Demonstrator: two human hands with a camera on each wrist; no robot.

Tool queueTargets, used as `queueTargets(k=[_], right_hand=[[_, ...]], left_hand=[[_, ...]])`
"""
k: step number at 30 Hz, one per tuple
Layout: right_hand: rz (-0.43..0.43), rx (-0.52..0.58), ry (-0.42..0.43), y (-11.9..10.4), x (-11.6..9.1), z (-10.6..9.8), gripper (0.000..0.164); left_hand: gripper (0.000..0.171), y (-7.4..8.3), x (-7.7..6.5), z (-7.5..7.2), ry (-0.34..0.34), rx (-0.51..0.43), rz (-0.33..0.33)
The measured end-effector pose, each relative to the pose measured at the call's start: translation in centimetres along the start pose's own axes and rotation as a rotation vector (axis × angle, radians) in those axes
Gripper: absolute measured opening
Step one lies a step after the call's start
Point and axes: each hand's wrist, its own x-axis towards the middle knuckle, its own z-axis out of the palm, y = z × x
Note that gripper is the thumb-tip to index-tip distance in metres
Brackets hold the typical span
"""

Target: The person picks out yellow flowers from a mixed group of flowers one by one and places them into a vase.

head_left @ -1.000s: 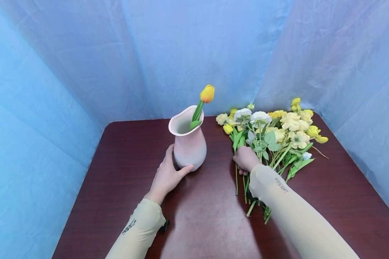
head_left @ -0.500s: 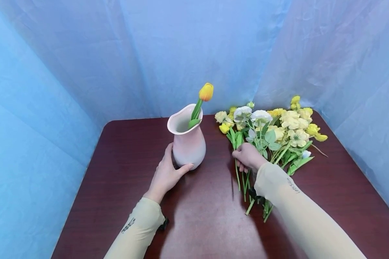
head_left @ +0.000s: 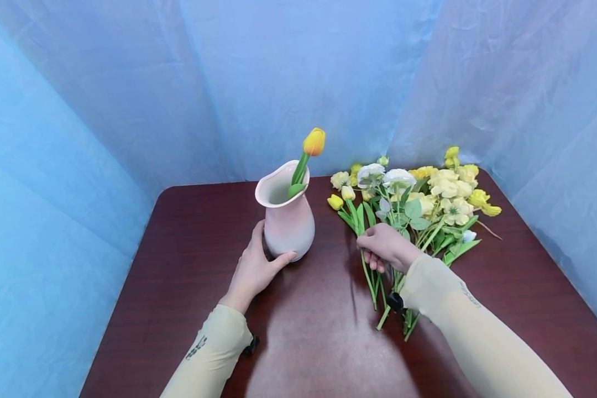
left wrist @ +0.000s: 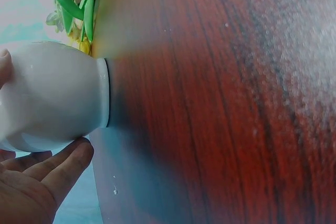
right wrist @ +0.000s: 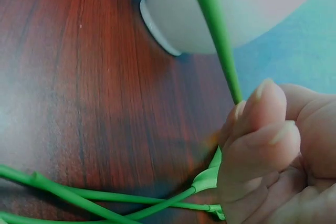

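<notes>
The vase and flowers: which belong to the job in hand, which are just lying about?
Likely in the work:
vase, gripped by the left hand
orange-yellow tulip standing in it
green stem, pinched by the right hand

Apparently just lying about:
white flowers
pale yellow flowers

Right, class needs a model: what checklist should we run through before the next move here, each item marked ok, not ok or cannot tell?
1. Vase steadied: ok; the left hand holds its lower body.
2. Room in its mouth: ok; one orange-yellow tulip leans to one side.
3. Stem gripped: ok; the right hand pinches a green stem.
4. Only one stem held: cannot tell; fingers hide part of the grip.
5. Stem over the vase's mouth: not ok; it is beside the loose flowers.
</notes>
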Motion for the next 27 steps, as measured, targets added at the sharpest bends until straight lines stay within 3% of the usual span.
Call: queueTargets(k=[12, 18, 27], right_hand=[[-0.072, 0.110, -0.054, -0.4, -1.6, 0.7, 0.017], [-0.137, 0.132, -0.022, -1.5, -2.5, 0.7, 0.016], [-0.370, 0.251, 0.084, -4.0, -4.0, -0.3, 0.022]], left_hand=[[0.097, -0.2, -0.1, 0.1, -0.002, -0.009, -0.016], [0.096, -0.1, 0.0, 0.1, -0.006, -0.002, -0.011], [0.096, 0.0, 0.0, 0.1, 0.006, -0.002, -0.004]])
